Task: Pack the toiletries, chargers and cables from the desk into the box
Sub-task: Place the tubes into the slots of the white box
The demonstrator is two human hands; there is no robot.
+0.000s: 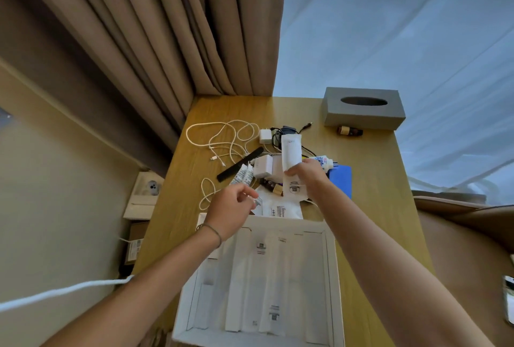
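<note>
The right hand (306, 176) pinches a long white paper sachet (291, 157) near its lower half, fingers pressed on it, holding it upright over the clutter on the yellow wooden desk (375, 207). The left hand (230, 213) hovers beside the open white cardboard box (332, 263), fingertips drawn together around something small that I cannot make out. Similar flat white sachets already line the box floor. Still on the desk are a tangled white cable (222, 138), a white charger block (265, 136), small printed tubes (243, 175) and a black comb (239, 164). The sachet could well slip or fold, gripped so low; a careless reach might snag the cable loops and drag chargers along. Printing on the packets and tubes is too small to read.
</note>
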